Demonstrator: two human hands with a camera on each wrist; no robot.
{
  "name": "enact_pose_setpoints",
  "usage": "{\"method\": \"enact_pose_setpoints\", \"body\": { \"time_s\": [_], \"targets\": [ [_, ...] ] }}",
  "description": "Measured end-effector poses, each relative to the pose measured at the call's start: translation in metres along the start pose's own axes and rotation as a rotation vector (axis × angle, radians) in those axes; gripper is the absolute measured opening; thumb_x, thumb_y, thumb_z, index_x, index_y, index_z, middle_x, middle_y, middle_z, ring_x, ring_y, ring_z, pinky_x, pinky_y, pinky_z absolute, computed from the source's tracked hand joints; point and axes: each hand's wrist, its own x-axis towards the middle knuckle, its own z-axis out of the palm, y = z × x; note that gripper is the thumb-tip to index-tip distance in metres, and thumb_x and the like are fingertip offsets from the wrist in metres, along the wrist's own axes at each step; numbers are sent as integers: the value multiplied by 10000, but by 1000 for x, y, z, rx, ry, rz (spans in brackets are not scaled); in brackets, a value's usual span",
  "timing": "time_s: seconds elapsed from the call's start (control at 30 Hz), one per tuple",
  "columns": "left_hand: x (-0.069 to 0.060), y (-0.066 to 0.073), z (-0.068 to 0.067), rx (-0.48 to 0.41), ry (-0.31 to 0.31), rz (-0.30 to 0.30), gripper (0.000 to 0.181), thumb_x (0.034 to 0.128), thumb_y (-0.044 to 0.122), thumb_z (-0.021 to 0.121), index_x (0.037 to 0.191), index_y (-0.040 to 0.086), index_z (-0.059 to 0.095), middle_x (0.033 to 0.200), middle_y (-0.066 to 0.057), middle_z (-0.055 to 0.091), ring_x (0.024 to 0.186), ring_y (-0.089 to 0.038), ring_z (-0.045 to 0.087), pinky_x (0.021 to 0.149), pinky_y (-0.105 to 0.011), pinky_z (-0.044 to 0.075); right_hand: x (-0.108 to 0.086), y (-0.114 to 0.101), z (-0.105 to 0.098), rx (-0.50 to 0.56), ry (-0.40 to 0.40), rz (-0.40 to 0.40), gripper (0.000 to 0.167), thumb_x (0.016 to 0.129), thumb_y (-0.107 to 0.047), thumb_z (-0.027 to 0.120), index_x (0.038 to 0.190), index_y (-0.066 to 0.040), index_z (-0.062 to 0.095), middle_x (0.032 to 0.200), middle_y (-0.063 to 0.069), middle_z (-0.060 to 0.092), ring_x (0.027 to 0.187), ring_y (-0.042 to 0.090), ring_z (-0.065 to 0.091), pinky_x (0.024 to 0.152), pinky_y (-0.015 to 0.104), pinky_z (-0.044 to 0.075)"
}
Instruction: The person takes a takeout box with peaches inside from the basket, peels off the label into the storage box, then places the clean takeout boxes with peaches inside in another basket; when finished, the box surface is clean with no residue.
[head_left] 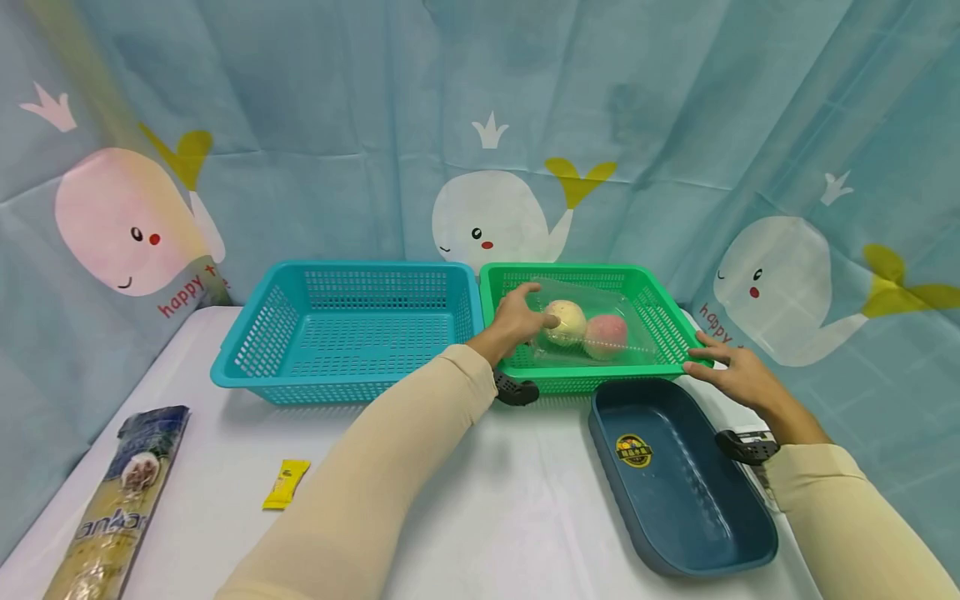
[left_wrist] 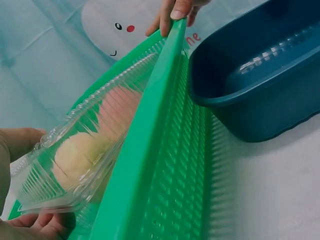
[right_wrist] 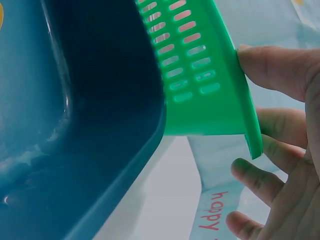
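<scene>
A clear plastic clamshell box (head_left: 637,337) lies tilted within the green basket (head_left: 570,385). Through its plastic show a pale yellow ball (head_left: 566,323) and a pink ball (head_left: 606,337); their kind is unclear. My left hand (head_left: 513,323) holds the box by its left end, the thumb on one face and fingers curled beneath, as the left wrist view shows. At the basket's right front corner, my right hand (head_left: 738,379) pinches the rim between thumb and fingers; its outer fingers are spread off the rim in the right wrist view.
To the left of the green basket stands a blue basket (head_left: 345,389). A dark blue tub (head_left: 675,483) sits in front, near my right forearm. A yellow packet (head_left: 287,484) and a long noodle-like package (head_left: 112,508) lie on the white table (head_left: 480,517). A whale-print curtain (head_left: 345,125) hangs behind.
</scene>
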Motion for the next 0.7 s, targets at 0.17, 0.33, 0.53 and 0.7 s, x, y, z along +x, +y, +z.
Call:
{"method": "enact_pose_setpoints", "body": {
  "time_s": [0.17, 0.33, 0.53, 0.7],
  "targets": [
    [0, -2, 0, -11, -2, -4, 668, 896, 178, 708, 1479, 141, 384, 1429, -161, 394, 741, -293, 589, 694, -424, 520, 0, 0, 1, 7, 6, 4, 575, 948, -326, 616, 1280, 136, 533, 1514, 264, 233, 1308, 573, 213, 902, 662, 335],
    [0, -3, 1, -96, -92, -43, 629, 938, 132, 642, 1496, 128, 351, 1431, -163, 411, 1031, -377, 598, 861, -468, 497, 0, 0, 0, 12, 4, 15, 585, 948, -334, 616, 1289, 133, 527, 1519, 258, 224, 1316, 570, 198, 930, 686, 297],
    [0, -3, 2, -184, -205, -79, 657, 961, 175, 591, 1529, 201, 262, 1550, -105, 231, 1306, -392, 384, 969, -515, 412, 0, -1, 0, 14, 0, 25, 589, 947, -347, 616, 1293, 121, 532, 1522, 255, 223, 1314, 573, 197, 936, 683, 295],
    [2, -2, 0, -203, -217, -97, 746, 953, 271, 602, 1556, 244, 164, 1584, -72, 153, 1372, -360, 287, 1010, -563, 343, 0, -2, 1, 14, 3, 25, 590, 951, -346, 609, 1291, 129, 528, 1524, 253, 221, 1318, 565, 197, 933, 674, 304]
  ]
}}
